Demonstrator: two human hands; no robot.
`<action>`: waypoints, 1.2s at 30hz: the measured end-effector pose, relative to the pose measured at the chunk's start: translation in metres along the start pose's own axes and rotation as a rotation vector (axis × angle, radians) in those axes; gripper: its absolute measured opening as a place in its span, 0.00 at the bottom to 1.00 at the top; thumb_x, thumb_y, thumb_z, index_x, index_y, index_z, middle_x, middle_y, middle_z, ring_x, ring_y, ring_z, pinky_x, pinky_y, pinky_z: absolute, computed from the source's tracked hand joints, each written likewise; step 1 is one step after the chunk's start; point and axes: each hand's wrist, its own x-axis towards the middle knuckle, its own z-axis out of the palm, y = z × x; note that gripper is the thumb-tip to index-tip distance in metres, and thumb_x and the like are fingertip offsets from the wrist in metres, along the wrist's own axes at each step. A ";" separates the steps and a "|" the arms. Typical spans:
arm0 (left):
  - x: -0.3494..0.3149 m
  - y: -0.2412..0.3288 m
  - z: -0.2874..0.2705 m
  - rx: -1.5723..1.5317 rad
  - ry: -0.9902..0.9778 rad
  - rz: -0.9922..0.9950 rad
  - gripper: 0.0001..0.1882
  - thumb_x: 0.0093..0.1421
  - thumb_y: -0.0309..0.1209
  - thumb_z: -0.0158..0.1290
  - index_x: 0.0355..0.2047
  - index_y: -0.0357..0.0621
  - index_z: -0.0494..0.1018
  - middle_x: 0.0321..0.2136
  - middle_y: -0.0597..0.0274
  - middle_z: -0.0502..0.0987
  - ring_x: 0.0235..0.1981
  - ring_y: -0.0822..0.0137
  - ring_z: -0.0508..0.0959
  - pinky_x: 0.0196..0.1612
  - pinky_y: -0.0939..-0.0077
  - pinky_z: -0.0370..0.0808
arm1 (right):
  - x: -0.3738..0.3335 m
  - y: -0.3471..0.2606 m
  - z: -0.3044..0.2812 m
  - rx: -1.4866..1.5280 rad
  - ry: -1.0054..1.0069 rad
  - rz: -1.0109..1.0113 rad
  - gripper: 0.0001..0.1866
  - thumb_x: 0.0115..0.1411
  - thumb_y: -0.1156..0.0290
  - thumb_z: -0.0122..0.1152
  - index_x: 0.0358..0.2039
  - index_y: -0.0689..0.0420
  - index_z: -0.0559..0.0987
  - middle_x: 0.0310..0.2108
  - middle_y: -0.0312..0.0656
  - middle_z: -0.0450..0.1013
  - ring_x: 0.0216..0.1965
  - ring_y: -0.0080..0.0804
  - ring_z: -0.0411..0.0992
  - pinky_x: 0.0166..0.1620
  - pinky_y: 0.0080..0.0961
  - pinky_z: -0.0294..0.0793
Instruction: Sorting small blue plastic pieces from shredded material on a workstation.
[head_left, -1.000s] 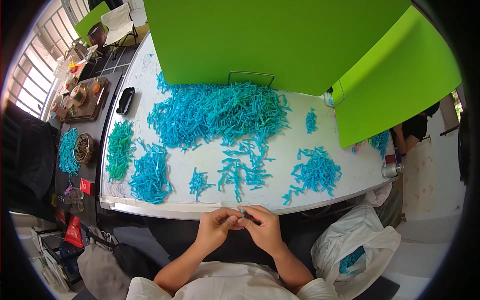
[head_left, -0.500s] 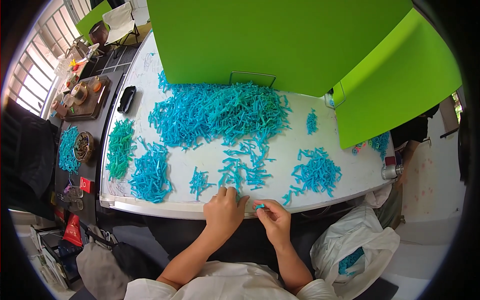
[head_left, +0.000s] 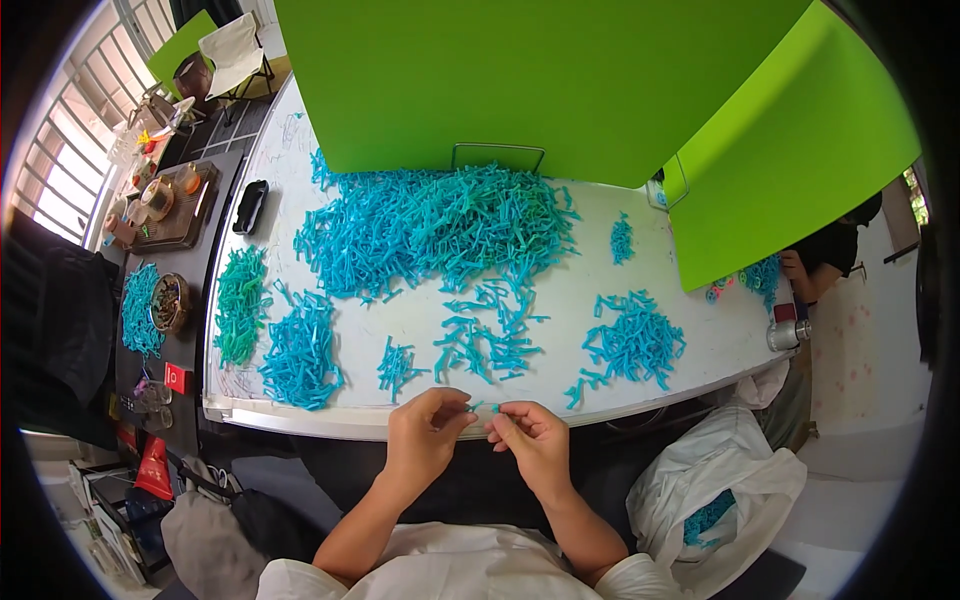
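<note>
Remotely, I see a slim teal strip (head_left: pixel 479 406) lying roughly crosswise between the left hand (head_left: pixel 424 438) and right hand (head_left: pixel 535 446), both pinching teal at their fingertips; one piece or two, I cannot tell. Just beyond, glossy, plastic-looking loose pieces (head_left: pixel 486 347) sprawl, bent and narrow, across the smooth white table (head_left: pixel 372 330)

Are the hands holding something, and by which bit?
The right hand pinches a teal piece in its fingertips; teal also shows at the left hand. Whether it's one piece or two, and which part is gripped, is too small to tell.
</note>
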 end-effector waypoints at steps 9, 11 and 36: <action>-0.005 -0.001 0.002 0.049 0.077 0.285 0.07 0.55 0.14 0.66 0.33 0.37 0.83 0.32 0.57 0.86 0.31 0.68 0.86 0.35 0.77 0.81 | 0.004 0.005 0.007 0.024 0.066 0.078 0.12 0.70 0.71 0.67 0.49 0.64 0.82 0.37 0.43 0.85 0.30 0.21 0.80 0.32 0.16 0.78; -0.006 0.001 0.003 0.054 0.086 0.272 0.08 0.54 0.13 0.66 0.32 0.37 0.83 0.31 0.57 0.86 0.31 0.67 0.86 0.35 0.77 0.81 | 0.003 0.006 0.006 0.049 0.063 0.074 0.12 0.70 0.71 0.67 0.49 0.64 0.82 0.37 0.43 0.85 0.30 0.21 0.80 0.31 0.16 0.78; -0.024 -0.021 0.012 -0.212 0.084 0.170 0.09 0.53 0.16 0.69 0.28 0.38 0.79 0.32 0.56 0.86 0.34 0.69 0.85 0.39 0.75 0.82 | -0.012 0.002 0.000 -0.048 -0.096 -0.010 0.06 0.67 0.76 0.69 0.42 0.64 0.85 0.33 0.41 0.84 0.26 0.18 0.77 0.28 0.15 0.76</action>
